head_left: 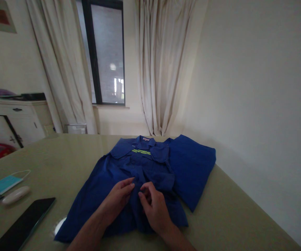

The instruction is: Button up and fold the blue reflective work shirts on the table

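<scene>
The blue jacket (pixel 138 166) lies lower centre on the surface (pixel 69 157), collar (pixel 152 142) away, presumably so its front faces the left hand (pixel 117 195) and right hand (pixel 154 205), whose narrow grips may or may not pinch cloth; I cannot tell.

The label (pixel 146 139) on the blue garment (pixel 93 190), too small to read! Something white (pixel 59 227) sits part-hidden at its corner; the left edge slices the blue mask (pixel 5 184), the bottom edge the black phone (pixel 22 225) and both forearms (pixel 91 228).
</scene>
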The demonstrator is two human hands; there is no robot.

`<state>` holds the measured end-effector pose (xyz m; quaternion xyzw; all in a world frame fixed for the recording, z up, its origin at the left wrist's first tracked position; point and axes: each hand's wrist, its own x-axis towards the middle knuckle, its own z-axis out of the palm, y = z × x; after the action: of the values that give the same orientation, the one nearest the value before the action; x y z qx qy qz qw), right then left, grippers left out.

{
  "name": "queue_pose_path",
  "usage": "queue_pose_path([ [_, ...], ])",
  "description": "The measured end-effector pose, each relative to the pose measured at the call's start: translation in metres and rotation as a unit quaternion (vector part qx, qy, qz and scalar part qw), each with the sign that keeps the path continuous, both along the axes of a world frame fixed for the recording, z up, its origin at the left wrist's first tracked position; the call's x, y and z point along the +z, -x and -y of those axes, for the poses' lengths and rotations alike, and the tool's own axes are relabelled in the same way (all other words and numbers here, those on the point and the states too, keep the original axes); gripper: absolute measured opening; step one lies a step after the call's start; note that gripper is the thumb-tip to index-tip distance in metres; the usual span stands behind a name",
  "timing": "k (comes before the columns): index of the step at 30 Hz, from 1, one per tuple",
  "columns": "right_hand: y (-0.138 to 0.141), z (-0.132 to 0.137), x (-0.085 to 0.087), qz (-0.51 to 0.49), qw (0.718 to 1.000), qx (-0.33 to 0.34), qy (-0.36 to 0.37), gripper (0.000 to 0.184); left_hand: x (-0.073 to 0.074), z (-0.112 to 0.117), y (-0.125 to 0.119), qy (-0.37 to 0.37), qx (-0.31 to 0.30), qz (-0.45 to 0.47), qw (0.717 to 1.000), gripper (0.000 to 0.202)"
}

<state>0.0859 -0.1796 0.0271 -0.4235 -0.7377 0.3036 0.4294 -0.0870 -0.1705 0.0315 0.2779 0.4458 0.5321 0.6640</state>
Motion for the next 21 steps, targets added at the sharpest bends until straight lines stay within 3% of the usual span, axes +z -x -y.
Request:
queue_pose_path([
  [5,0.001,-0.003,-0.001,-0.012,0.999,-0.032,-0.011,0.022,-0.001,0.002,0.0,0.008,0.012,-0.005,1.0,0.038],
  [8,0.001,-0.002,0.001,-0.006,0.998,-0.041,-0.054,0.023,-0.003,0.0,0.0,-0.024,0.015,-0.094,0.995,0.04],
  [10,-0.001,-0.002,0.002,0.011,0.996,-0.029,-0.083,0.019,-0.003,-0.002,0.0,-0.114,0.015,-0.208,0.971,0.032],
  [12,-0.002,-0.002,0.002,0.025,0.995,-0.02,-0.099,0.016,-0.001,-0.002,-0.001,-0.203,0.013,-0.307,0.93,0.027],
  [14,-0.003,-0.003,0.0,0.038,0.993,-0.021,-0.109,0.016,0.0,-0.002,-0.003,-0.236,0.016,-0.354,0.905,0.025],
  [18,-0.005,-0.004,-0.002,0.07,0.988,-0.03,-0.131,0.016,-0.001,0.001,-0.01,-0.226,0.026,-0.352,0.908,0.027],
  [21,-0.008,-0.003,0.0,0.073,0.989,-0.031,-0.128,0.015,-0.001,0.001,-0.011,-0.191,0.031,-0.31,0.931,0.03],
])
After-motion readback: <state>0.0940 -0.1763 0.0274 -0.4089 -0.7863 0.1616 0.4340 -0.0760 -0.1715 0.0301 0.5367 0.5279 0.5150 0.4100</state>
